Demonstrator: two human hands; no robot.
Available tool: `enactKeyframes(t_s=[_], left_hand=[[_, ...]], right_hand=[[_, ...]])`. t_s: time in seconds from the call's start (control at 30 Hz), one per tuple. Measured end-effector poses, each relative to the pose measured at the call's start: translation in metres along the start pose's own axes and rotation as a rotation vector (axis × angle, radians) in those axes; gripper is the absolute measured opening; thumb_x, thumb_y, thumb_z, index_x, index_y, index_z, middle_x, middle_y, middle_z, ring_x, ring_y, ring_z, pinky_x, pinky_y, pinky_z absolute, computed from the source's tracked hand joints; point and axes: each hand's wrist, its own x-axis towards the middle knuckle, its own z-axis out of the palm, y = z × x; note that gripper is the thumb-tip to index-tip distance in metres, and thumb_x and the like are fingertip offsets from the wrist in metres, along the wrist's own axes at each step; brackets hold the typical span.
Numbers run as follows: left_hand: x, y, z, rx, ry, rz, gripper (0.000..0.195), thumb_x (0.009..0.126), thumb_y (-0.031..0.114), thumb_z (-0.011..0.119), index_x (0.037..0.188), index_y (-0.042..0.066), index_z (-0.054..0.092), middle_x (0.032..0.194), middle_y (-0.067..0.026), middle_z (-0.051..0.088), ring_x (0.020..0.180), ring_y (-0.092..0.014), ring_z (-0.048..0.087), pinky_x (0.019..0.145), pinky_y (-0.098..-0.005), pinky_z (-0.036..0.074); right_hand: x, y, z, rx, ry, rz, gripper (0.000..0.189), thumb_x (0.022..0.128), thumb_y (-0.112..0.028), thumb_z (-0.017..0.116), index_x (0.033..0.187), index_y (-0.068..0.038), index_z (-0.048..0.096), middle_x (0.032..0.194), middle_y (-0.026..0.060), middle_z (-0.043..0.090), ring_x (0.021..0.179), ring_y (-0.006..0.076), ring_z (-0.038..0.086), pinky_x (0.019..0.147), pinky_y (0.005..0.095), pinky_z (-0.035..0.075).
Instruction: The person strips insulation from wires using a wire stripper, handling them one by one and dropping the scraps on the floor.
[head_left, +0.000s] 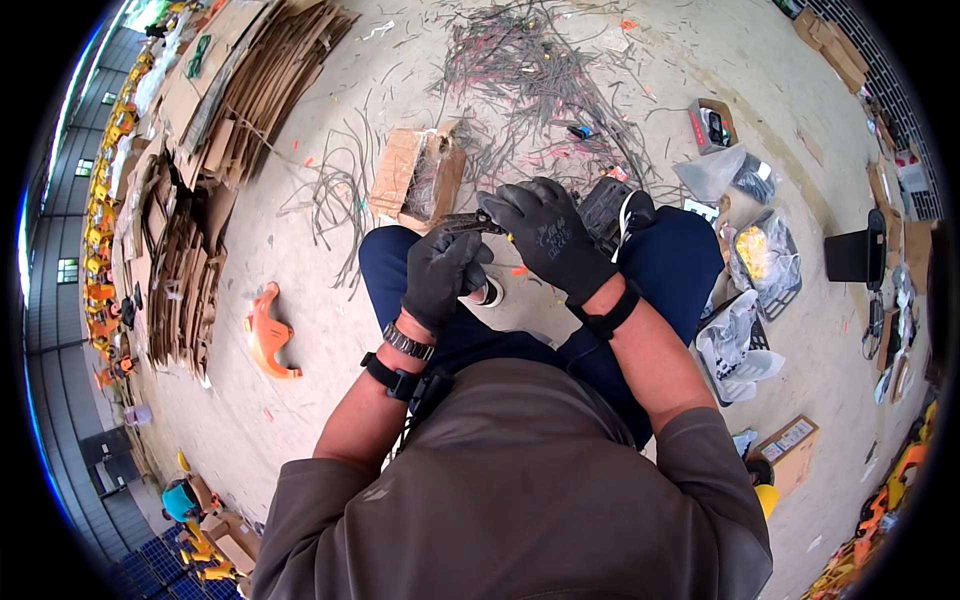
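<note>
Both my hands wear dark work gloves and meet above the floor between my knees. My left hand (442, 274) is closed around a bundle of thin dark cables (459, 224), whose ends point up and to the right. My right hand (551, 236) is curled over a small dark object (489, 220) at the cable ends; the glove hides most of it, so its kind cannot be told. A torn cardboard box (395, 176) with cable pieces inside stands just beyond my left hand. Past my right hand lies a black plastic case (602, 206) beside my shoe.
A large heap of cut cables (517, 67) spreads ahead. Flattened cardboard (247, 97) is stacked at the left, near an orange plastic part (266, 334). At the right are a basket with yellow pieces (765, 259), a bag-lined crate (731, 349) and a small open box (712, 126).
</note>
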Motion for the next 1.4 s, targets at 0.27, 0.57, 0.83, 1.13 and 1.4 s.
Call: enactKeyframes(t_s=[0.27,0.57,0.83,1.13,1.4], left_hand=[[-0.002,0.000,0.000,-0.008,-0.013,0.043,0.029,0.098,0.016,0.062,0.117,-0.005,0.065,0.080,-0.0093,0.069,0.050,-0.012,0.060,0.044,-0.0243,0.048],[0.000,-0.006,-0.003,-0.044,-0.012,0.027,0.023,0.097,0.017,0.061,0.107,-0.004,0.065,0.082,-0.0109,0.069,0.053,-0.012,0.061,0.044,-0.0252,0.049],[0.000,-0.008,-0.004,-0.033,-0.003,0.024,0.019,0.098,0.018,0.061,0.099,-0.001,0.064,0.080,-0.0099,0.069,0.054,-0.011,0.061,0.046,-0.0235,0.048],[-0.003,-0.001,0.000,-0.001,0.001,0.057,0.019,0.098,0.017,0.061,0.101,-0.001,0.065,0.079,-0.0074,0.068,0.056,-0.009,0.059,0.048,-0.0232,0.047],[-0.006,0.002,0.005,0.020,0.047,0.138,0.021,0.097,0.017,0.061,0.105,-0.002,0.066,0.080,-0.0071,0.067,0.059,-0.009,0.060,0.051,-0.0224,0.047]], right_hand=[[0.001,-0.002,-0.003,-0.027,0.004,-0.012,0.045,0.090,-0.012,0.059,0.134,-0.015,0.064,0.116,0.0085,0.065,0.113,0.0277,0.060,0.106,0.0457,0.043],[0.000,-0.002,-0.002,-0.017,-0.035,0.010,0.046,0.089,-0.013,0.060,0.135,-0.018,0.064,0.109,0.0069,0.064,0.105,0.0279,0.060,0.100,0.0438,0.045],[-0.001,-0.002,-0.002,-0.006,-0.066,0.026,0.047,0.088,-0.014,0.062,0.135,-0.018,0.063,0.106,0.0050,0.064,0.102,0.0267,0.060,0.095,0.0417,0.046],[0.000,0.000,0.001,0.021,0.002,-0.003,0.045,0.088,-0.016,0.064,0.133,-0.019,0.065,0.110,0.0045,0.065,0.106,0.0251,0.060,0.098,0.0412,0.046],[0.006,-0.003,-0.009,0.004,0.104,-0.056,0.045,0.088,-0.014,0.064,0.133,-0.018,0.065,0.114,0.0046,0.065,0.109,0.0250,0.059,0.102,0.0424,0.045]])
